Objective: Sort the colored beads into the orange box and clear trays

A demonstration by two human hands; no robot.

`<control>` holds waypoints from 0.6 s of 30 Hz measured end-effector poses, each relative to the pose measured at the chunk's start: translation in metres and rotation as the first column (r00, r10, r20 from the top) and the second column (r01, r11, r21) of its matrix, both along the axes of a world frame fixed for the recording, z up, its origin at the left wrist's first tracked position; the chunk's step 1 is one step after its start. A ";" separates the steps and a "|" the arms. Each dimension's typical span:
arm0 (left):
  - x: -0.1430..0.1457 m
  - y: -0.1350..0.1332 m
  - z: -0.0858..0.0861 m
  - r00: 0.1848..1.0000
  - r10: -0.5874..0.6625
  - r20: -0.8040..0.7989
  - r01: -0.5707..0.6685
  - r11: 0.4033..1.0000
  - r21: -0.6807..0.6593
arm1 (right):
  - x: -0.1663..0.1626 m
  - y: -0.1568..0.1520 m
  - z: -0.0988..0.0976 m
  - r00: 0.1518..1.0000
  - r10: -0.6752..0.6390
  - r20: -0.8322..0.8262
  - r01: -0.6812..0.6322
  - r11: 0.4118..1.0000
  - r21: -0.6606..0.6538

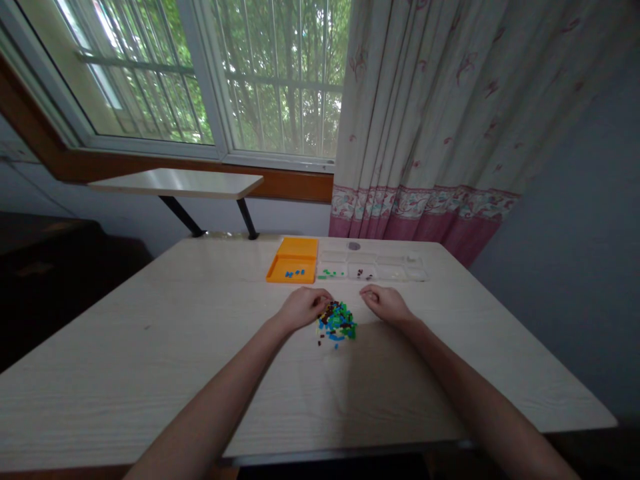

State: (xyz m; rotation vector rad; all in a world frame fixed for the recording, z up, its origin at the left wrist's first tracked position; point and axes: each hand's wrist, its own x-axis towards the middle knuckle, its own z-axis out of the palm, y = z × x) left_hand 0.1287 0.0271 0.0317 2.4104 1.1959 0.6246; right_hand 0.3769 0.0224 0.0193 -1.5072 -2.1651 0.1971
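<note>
A small heap of tiny plastic pieces, blue, green, dark brown and pale yellow, lies on the table in front of me. My left hand is at the heap's upper left edge, its fingertips drawn together against the pieces; whether one is pinched there is too small to see. To the right of the heap, apart from it, my right hand has its fingers curled closed near the clear divided box. Anything between those fingers is hidden.
Beyond the heap stands an orange open case with several blue pieces inside. Beside it, a clear divided box has green pieces in one compartment and brown ones in another. A raised shelf stands at the back left of the wooden table.
</note>
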 end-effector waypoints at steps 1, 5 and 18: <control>0.000 0.000 -0.001 1.000 -0.025 -0.001 0.025 1.000 -0.004 | -0.007 -0.003 -0.001 0.999 0.039 0.024 -0.039 0.999 -0.006; 0.001 0.000 -0.003 0.994 -0.100 -0.041 0.101 0.995 0.017 | -0.021 -0.012 -0.002 0.989 0.137 0.055 -0.137 0.991 -0.003; 0.001 0.000 -0.004 0.980 -0.113 -0.162 0.126 0.990 0.070 | -0.023 -0.016 0.003 0.986 0.153 0.064 -0.146 0.984 -0.098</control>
